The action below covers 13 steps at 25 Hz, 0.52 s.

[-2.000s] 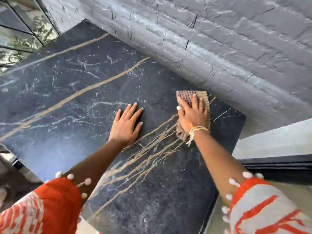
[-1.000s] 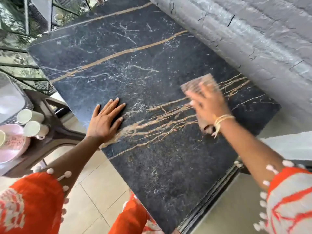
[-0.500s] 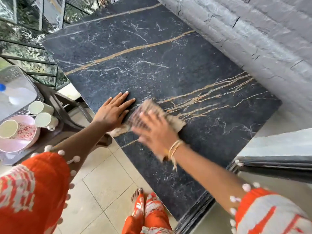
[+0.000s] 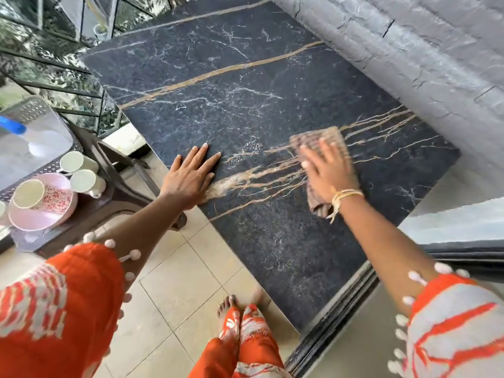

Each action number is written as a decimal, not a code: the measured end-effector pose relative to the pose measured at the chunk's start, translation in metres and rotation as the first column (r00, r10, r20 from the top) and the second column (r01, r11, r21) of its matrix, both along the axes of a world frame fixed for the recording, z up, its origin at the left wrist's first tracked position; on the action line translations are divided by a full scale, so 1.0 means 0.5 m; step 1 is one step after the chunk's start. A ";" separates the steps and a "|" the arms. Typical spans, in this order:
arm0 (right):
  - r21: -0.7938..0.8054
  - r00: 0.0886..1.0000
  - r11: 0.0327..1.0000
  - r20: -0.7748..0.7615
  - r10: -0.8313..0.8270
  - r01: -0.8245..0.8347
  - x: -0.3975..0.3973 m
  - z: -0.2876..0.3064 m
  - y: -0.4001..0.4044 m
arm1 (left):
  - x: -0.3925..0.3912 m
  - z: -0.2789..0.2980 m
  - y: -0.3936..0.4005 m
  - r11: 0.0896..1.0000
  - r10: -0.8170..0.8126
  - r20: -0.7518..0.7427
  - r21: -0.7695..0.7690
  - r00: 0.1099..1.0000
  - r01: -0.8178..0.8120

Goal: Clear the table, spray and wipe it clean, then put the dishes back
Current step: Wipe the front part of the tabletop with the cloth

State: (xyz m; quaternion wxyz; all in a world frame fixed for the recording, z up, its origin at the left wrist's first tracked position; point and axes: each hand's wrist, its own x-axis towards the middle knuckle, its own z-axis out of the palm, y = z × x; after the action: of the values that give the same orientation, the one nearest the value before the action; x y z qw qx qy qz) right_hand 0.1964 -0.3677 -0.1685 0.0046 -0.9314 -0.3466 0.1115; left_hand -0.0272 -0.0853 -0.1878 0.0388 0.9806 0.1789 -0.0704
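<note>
my right hand [image 4: 331, 173] lies flat with fingers spread on the brown checked cloth [image 4: 317, 144], pressing it to the black marble tabletop [image 4: 245, 105] toward the right end, near the grey stone wall [image 4: 409, 50]. the cloth runs lengthwise from far to near under my palm, one end showing beyond my fingertips, the other bunched by my wrist. my left hand [image 4: 191, 175] is flat too, fingers straight and close together, bracing on the near-left edge of the table and holding nothing.

what the next stroke turns on: the wide unwiped-looking stretch lies far and to the left of the cloth, along the table's long axis, which runs away from me toward the railing. the right hand has the cloth, so i judge it should sweep that way; the bracing hand sits in the path of a leftward pass.

the dishes wait off the table to the left, on a brown chair [image 4: 117, 186]: a pink plate [image 4: 43, 205] with a cup on it, and two pale mugs [image 4: 81, 173] beside it, well apart from both hands.
</note>
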 end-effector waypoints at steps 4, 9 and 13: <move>0.008 0.994 0.996 -0.054 -0.091 0.091 -0.045 0.008 -0.011 | 0.005 0.008 -0.020 1.000 0.019 -0.029 0.013 0.999 -0.019; 0.038 0.840 0.845 -0.092 0.534 -0.533 -0.327 0.010 -0.074 | 0.022 0.028 -0.070 0.991 0.095 0.017 -0.096 0.995 -0.093; 0.024 0.595 0.597 -0.047 0.802 -0.802 -0.368 0.009 -0.186 | 0.075 0.040 -0.141 0.994 -0.030 0.045 -0.104 0.999 0.034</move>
State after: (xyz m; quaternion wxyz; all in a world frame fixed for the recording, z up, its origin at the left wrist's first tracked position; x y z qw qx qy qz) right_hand 0.0125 -0.4609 -0.1640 -0.0369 -0.6731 -0.7277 0.1262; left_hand 0.0103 -0.1559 -0.1681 0.0928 0.9812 0.1583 -0.0591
